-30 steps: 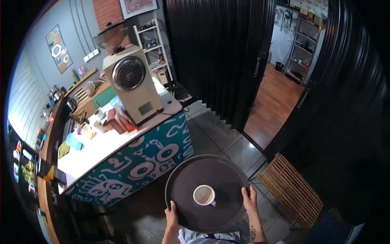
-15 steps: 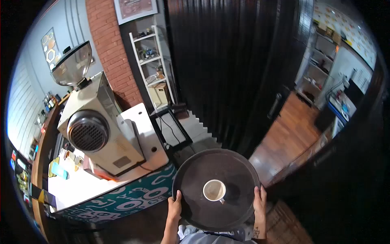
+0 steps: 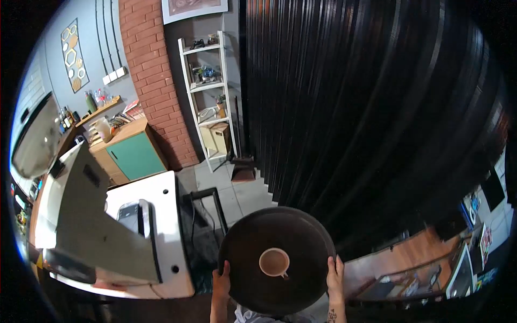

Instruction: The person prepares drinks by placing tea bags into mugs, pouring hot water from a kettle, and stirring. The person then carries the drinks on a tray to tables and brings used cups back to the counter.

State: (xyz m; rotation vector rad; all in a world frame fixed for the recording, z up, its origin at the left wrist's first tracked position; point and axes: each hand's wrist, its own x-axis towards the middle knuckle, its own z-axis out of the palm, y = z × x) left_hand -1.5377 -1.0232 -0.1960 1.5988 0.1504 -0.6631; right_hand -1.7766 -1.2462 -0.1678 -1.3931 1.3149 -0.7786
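Observation:
A round dark serving tray (image 3: 250, 288) is held level in front of my body. My left hand (image 3: 221, 281) grips its left rim, thumb on top. On the opposite rim my right hand (image 3: 335, 277) has the same hold, with its thumb over the edge. Near the tray's middle stands a white cup (image 3: 274, 262), upright, its small handle pointing down and to the right. The cup holds a brownish drink. My fingers under the tray are hidden.
To the left, a coffee grinder (image 3: 91, 215) stands on a white counter (image 3: 167, 237). Ahead are a black metal frame (image 3: 207, 199), a white ladder shelf (image 3: 226, 97) and a brown dustpan (image 3: 243, 172) on the tiles. Black pleated folds (image 3: 344, 134) rise at the right.
My view has turned and moved forward past the grinder, which now sits farther left. The green cabinet has come into sight. Both hands still hold the tray, with the cup on it.

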